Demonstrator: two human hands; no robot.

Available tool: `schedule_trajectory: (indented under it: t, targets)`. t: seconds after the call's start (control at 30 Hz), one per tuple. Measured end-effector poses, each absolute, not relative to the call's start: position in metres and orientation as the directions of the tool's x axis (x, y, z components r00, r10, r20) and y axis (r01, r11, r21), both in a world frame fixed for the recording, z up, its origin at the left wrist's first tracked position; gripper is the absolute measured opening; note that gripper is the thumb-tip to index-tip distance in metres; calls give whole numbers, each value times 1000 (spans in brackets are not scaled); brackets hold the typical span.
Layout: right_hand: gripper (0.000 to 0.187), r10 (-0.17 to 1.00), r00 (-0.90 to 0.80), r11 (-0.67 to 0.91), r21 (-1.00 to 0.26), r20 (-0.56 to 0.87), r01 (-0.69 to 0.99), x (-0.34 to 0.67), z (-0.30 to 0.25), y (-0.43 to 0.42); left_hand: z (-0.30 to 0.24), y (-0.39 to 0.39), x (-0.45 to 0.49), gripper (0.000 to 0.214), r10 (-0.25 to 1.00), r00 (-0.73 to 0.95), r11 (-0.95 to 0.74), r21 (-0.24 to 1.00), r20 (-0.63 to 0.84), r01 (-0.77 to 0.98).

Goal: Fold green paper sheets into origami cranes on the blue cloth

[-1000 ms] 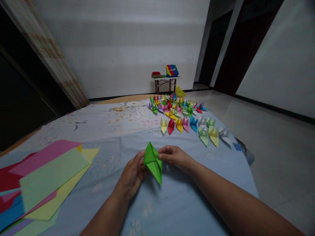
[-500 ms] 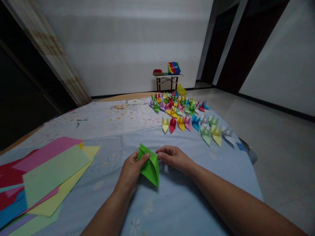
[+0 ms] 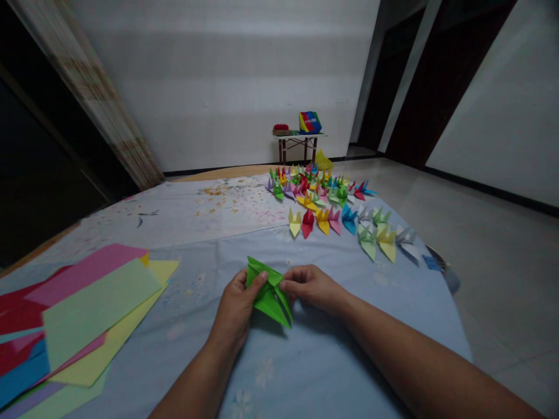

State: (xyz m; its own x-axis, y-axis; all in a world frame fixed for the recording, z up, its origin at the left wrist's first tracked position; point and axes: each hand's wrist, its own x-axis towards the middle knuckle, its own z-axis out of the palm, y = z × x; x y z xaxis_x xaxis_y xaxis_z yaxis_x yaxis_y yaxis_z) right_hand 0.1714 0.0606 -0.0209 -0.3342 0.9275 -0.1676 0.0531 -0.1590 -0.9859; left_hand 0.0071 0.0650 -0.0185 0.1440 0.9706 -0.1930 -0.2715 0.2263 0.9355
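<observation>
Over a blue cloth (image 3: 183, 302) on tiled floor (image 3: 489, 291), left hand (image 3: 233, 314) and right hand (image 3: 312, 287) pinching green folded paper (image 3: 267, 297), fingers (image 3: 288, 285) closed

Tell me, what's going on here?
A person is holding a bright green folded paper between their left hand and right hand, above a pale blue floral cloth. Rows of multicoloured origami paper cranes stand beyond, and rectangular sheets of coloured paper lie to the left.

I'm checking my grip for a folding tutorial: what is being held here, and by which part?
A partly folded green origami piece: the left hand holds its left side, thumb on top, and the right hand has its fingertips on the upper right edge.
</observation>
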Motion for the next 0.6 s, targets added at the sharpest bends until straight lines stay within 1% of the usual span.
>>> schedule_trajectory:
  t: [0.17, 0.33, 0.43, 0.6]
  targets:
    - [18, 953, -288, -91, -995, -96, 33, 169, -27, 60, -15, 61, 9, 30, 966, 165, 242, 925, -200, -294]
    - [16, 960, -273, -53, -998, -62, 41, 168, -30, 60, -16, 59, 9, 31, 967, 160, 232, 941, -197, -247]
    - [15, 960, -275, -45, -997, -59, 59, 168, -28, 60, -16, 59, 8, 32, 971, 168, 210, 949, -173, -236]
    - [17, 965, -247, -74, -995, -88, 65, 168, -25, 59, -15, 59, 8, 39, 972, 189, 180, 963, -142, -199]
